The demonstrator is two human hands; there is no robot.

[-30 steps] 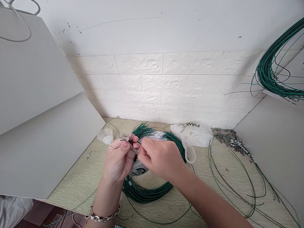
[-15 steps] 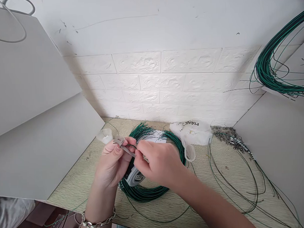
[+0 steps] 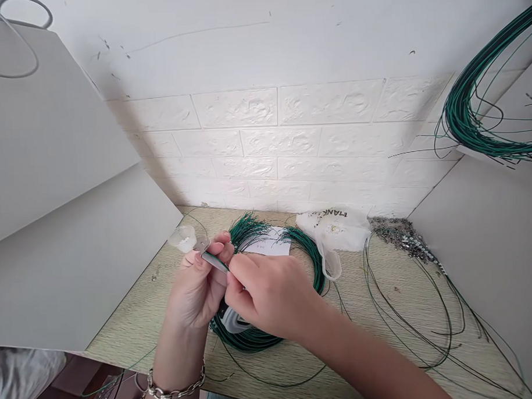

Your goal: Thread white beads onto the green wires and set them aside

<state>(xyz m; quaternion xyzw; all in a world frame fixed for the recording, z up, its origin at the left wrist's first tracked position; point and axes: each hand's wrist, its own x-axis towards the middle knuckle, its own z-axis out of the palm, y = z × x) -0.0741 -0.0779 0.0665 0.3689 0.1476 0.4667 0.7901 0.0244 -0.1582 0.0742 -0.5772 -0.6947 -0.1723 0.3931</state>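
My left hand (image 3: 201, 283) pinches the hooked end of a tape measure's blade (image 3: 214, 262) between thumb and fingers. A thin green wire (image 3: 222, 265) lies along that blade. Close against it, my right hand (image 3: 269, 289) is closed, its thumb and forefinger pressed together on the wire and blade; the exact grip is hidden by the fingers. Below the hands the grey and black tape measure case (image 3: 234, 321) shows, partly covered by my right hand. Beneath it a large coil of green wires (image 3: 249, 341) rests on the table, its cut ends fanned out at the back.
A white paper (image 3: 270, 243) lies within the coil. Behind are a small clear cup (image 3: 183, 239) with white contents and a white plastic bag (image 3: 337, 231). At right sit a pile of small dark pieces (image 3: 396, 235) and loose wires (image 3: 447, 333). Another wire bundle (image 3: 463, 111) hangs upper right.
My right hand has slid a little left along the blade, nearer my left hand. The green wire now lies closer along the blade. The view has shifted slightly.
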